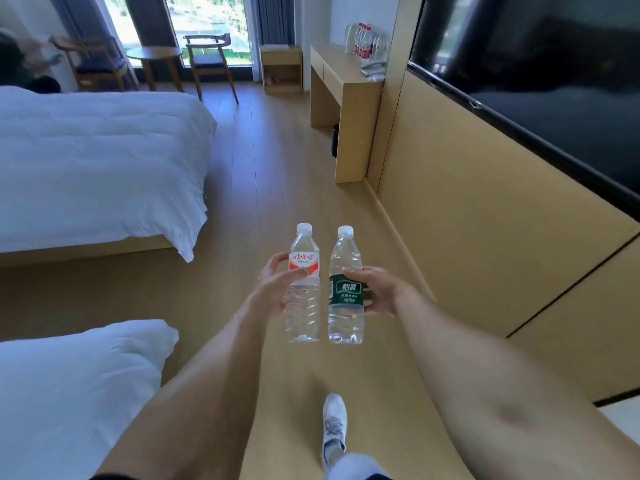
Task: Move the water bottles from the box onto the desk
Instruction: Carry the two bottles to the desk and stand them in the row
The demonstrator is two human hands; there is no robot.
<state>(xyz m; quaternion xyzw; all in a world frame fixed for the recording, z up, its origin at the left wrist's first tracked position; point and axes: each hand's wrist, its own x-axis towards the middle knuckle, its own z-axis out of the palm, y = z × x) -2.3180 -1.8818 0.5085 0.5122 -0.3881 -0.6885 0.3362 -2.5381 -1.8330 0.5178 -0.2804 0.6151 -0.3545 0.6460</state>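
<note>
Each hand point(273, 289) point(375, 289) has fingers curled round a bottle point(303, 299) point(346, 299), well short of the desk point(341, 81); a loosened grip could drop one.

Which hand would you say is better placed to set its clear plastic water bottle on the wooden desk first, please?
Probably the right hand: it holds the green-labelled clear plastic bottle on the side where the light wooden desk stands, ahead right. The left hand is farther over.

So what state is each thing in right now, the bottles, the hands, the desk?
Red-label bottle: upright, capped, held in the air.
Green-label bottle: upright, capped, held in the air.
Left hand: grips the red-label bottle.
Right hand: grips the green-label bottle.
Desk: far ahead, already carrying bottles.
</note>
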